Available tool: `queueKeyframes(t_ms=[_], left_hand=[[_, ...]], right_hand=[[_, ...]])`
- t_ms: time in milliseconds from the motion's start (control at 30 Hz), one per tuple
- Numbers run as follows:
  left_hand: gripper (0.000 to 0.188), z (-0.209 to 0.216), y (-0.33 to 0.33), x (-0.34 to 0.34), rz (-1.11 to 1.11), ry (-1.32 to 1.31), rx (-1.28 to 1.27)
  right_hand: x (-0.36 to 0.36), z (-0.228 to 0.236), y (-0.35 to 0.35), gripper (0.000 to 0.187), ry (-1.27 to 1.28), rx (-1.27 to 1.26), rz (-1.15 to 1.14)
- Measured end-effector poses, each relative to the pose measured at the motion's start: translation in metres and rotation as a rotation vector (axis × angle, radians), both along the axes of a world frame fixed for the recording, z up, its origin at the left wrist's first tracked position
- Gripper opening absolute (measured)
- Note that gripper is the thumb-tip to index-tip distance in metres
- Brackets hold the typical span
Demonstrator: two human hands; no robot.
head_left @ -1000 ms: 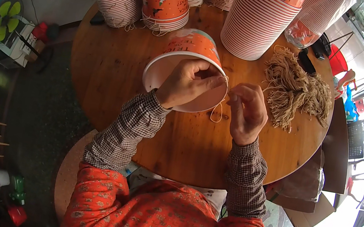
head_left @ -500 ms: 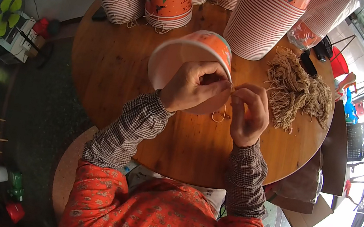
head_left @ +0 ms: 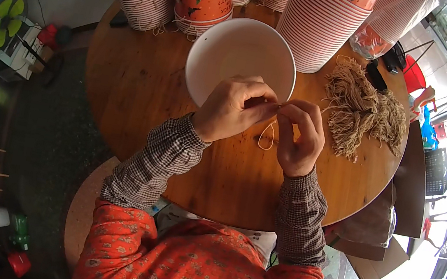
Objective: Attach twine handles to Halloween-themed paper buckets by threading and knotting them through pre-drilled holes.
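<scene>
A paper bucket (head_left: 237, 47), white inside, has its open mouth facing me above the wooden table. At the near right part of its rim, my left hand (head_left: 234, 109) is closed, thumb and fingers pinched on the edge. Fingertip to fingertip with it, my right hand (head_left: 301, 141) pinches a thin beige cord. A loop of this cord (head_left: 266, 137) hangs down between the two hands. Exactly how the cord passes at the rim is hidden behind the fingertips. A small hole shows in the bucket's wall on the far left side.
Tall stacks of nested buckets (head_left: 321, 34) line the far side of the round table (head_left: 129, 100). Beside them an orange printed bucket (head_left: 202, 3) stands upside down. A bundle of beige cords (head_left: 364, 113) lies at the right, with a black object (head_left: 376, 75) on it.
The bucket has turned so that its mouth faces me more and its printed outside is out of sight. Both hands have shifted slightly left, still pinching at the rim.
</scene>
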State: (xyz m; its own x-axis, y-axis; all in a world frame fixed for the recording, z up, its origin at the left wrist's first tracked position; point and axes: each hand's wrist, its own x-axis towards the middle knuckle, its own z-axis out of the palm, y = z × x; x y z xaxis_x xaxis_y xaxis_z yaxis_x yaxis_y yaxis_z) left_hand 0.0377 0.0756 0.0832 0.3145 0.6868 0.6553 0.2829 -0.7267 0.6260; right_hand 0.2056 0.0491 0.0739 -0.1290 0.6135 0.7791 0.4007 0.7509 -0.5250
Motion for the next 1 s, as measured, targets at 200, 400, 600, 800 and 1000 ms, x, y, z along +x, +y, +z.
queueKeyframes(t_ms=[200,400,600,800,1000], left_hand=[[0.014,0.001,0.005,-0.006,-0.151,-0.158,-0.566],[0.015,-0.009,0.004,-0.002,-0.198,-0.097,-0.327],[0.012,-0.004,0.0,-0.001,-0.234,-0.025,-0.321],[0.012,-0.006,0.003,0.0,-0.366,-0.178,-0.62],[0.013,-0.011,0.005,0.002,-0.258,-0.113,-0.449]], right_hand=[[0.003,-0.002,-0.002,0.019,0.051,-0.031,0.014],[0.001,-0.001,0.0,0.019,-0.045,-0.005,0.087],[0.002,-0.004,0.001,0.017,0.029,-0.093,-0.002],[0.004,-0.004,0.002,0.013,0.046,-0.203,-0.031],[0.005,-0.008,0.003,0.009,0.27,-0.35,0.103]])
